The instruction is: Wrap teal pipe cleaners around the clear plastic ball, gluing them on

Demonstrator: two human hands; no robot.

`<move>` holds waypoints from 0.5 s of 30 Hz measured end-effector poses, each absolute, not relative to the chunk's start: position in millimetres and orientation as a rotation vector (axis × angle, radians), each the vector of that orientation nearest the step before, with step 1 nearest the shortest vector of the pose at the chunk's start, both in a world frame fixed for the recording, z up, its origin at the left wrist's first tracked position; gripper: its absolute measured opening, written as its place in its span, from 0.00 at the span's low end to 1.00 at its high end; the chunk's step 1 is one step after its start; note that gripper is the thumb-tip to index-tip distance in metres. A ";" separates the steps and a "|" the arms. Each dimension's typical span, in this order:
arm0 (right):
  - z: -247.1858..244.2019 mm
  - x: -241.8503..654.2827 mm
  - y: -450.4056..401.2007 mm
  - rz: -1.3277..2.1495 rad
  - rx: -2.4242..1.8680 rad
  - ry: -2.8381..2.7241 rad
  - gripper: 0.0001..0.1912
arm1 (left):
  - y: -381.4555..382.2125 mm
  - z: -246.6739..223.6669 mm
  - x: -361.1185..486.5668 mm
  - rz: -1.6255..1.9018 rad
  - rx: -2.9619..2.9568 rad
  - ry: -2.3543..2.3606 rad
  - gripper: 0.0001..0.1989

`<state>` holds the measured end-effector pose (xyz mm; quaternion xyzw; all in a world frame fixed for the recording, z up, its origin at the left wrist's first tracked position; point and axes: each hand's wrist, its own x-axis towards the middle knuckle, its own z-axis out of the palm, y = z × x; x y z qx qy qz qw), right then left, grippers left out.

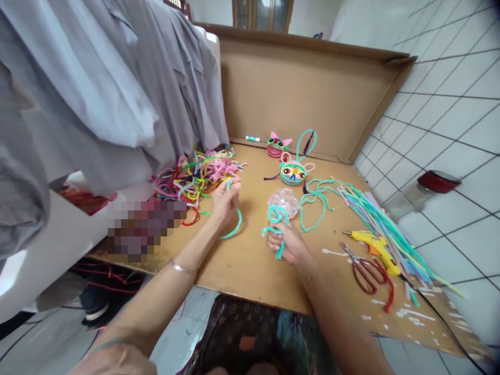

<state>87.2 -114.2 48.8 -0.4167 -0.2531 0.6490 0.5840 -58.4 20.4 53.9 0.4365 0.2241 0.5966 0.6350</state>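
My right grip [287,242] is closed around the stem of a curly turquoise fuzzy wire [276,211], held over the tan bench [250,271]. If I squeeze or twist too hard, its round curl could bend out of shape. My left grip [226,200] is closed on a long, bent turquoise fuzzy strip [238,224]; a loose hold could let it slip. Just behind the curl is a clear, bumpy ball [287,195], and a clumsy bump could push it into the round, turquoise-rimmed toy face [294,174].
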 end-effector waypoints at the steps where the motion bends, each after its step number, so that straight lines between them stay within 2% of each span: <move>1: 48.4 87.0 -113.4 1.535 -0.974 -0.582 0.18 | 11.7 53.2 -53.2 1.389 1.112 0.530 0.11; 4: 48.3 88.1 -111.6 1.557 -0.981 -0.543 0.17 | -8.8 50.7 -43.7 1.339 1.518 0.525 0.09; 9: 44.7 90.5 -108.2 1.631 -1.041 -0.555 0.18 | -12.5 38.2 -44.3 1.120 2.099 0.240 0.09; 12: 40.1 91.1 -107.5 1.657 -1.028 -0.587 0.19 | -1.6 32.6 -43.5 1.131 2.009 0.319 0.11; 15: 37.2 94.7 -109.0 1.651 -0.961 -0.646 0.20 | 11.6 32.5 -43.3 1.032 1.576 0.476 0.19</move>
